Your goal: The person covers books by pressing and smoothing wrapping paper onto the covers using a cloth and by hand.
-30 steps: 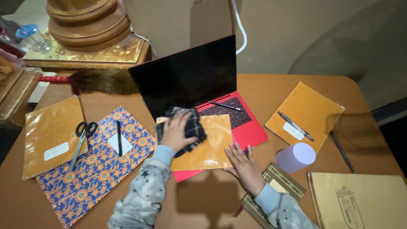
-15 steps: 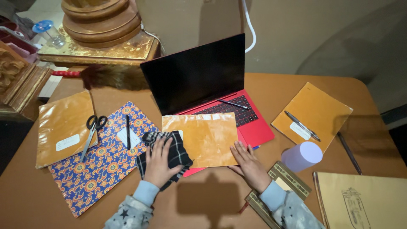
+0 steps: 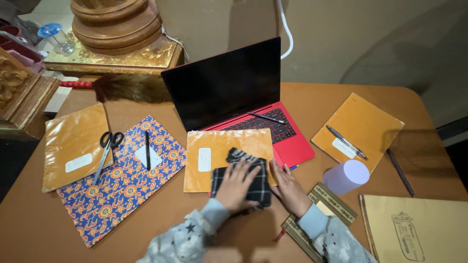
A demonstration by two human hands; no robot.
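Note:
My left hand presses a dark checked cloth flat onto the lower right part of an orange plastic-covered notebook. That notebook lies across the front of an open red laptop with a dark screen. My right hand rests flat at the notebook's right edge, fingers spread, next to the cloth. A black pen lies on the laptop keyboard.
To the left lie a blue patterned book with a pen, and an orange notebook with scissors. Right: an orange notebook with a pen, a lilac cylinder, a patterned book, a tan book.
My left hand has slid the cloth from the notebook's left edge rightward onto its lower right part. The white label on the notebook is now uncovered. My right hand stayed in place.

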